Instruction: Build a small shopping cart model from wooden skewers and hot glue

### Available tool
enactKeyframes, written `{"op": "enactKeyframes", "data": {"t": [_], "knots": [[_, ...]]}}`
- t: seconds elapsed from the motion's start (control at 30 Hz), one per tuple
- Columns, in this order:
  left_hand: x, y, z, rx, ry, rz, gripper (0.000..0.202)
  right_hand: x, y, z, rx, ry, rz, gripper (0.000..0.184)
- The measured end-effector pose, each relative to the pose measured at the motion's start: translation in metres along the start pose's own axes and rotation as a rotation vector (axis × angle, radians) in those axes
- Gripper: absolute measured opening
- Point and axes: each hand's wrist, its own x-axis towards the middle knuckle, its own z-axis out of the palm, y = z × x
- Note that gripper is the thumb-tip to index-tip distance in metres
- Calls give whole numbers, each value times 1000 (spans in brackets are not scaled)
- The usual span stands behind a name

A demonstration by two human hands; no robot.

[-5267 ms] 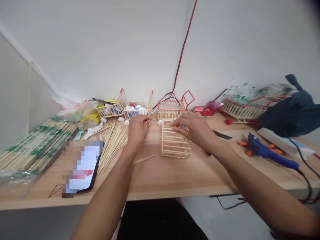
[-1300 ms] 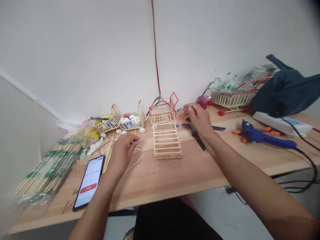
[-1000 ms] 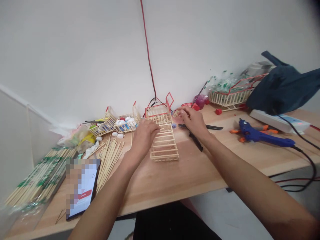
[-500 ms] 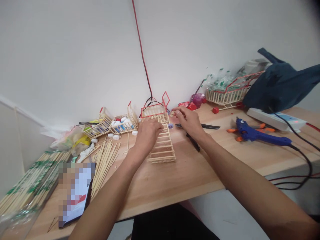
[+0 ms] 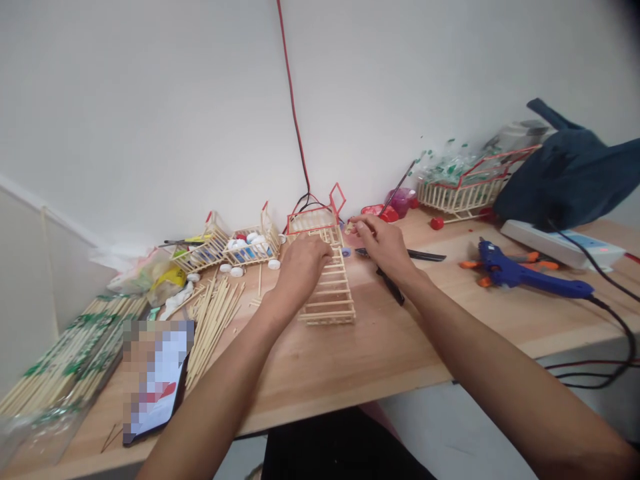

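Observation:
A ladder-like frame of pale wooden sticks (image 5: 327,307) lies on the table in front of me. My left hand (image 5: 305,263) is over its far left side, fingers curled down onto the sticks; the hand hides part of the frame. To the right, my right hand (image 5: 381,243) is raised above the table, thumb and fingers pinching short pale wooden pieces (image 5: 349,227). Below that hand lie dark-handled pliers (image 5: 391,287) and a black blade-like tool (image 5: 426,255). Just behind the frame stands a small stick cart with red edging (image 5: 313,220).
On the left are loose sticks (image 5: 213,327), a tablet (image 5: 163,383) and packaged sticks (image 5: 75,353). Small stick carts (image 5: 253,250) stand at the back. At right are a blue glue gun (image 5: 530,275), a power strip (image 5: 560,245), cables and a larger bottle-filled stick cart (image 5: 453,199).
The whole scene sits slightly further right in view. Both hands keep nearly the same pose, the left on the frame and the right pinching the small pieces.

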Motion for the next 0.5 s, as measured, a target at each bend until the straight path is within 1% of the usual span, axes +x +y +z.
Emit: {"op": "enactKeyframes", "data": {"t": [0.13, 0.27, 0.37, 0.5], "knots": [[3, -2, -2, -33, 1, -23, 11, 0, 0, 0, -5, 6, -3, 28], [7, -6, -8, -157, -12, -116, 11, -1, -1, 0, -8, -10, -9, 29], [11, -10, -13, -285, -57, -152, 11, -1, -1, 0, -9, -17, -2, 29], [18, -19, -21, -398, -134, -179, 7, 0, 0, 1, -5, -19, 11, 28]]}}
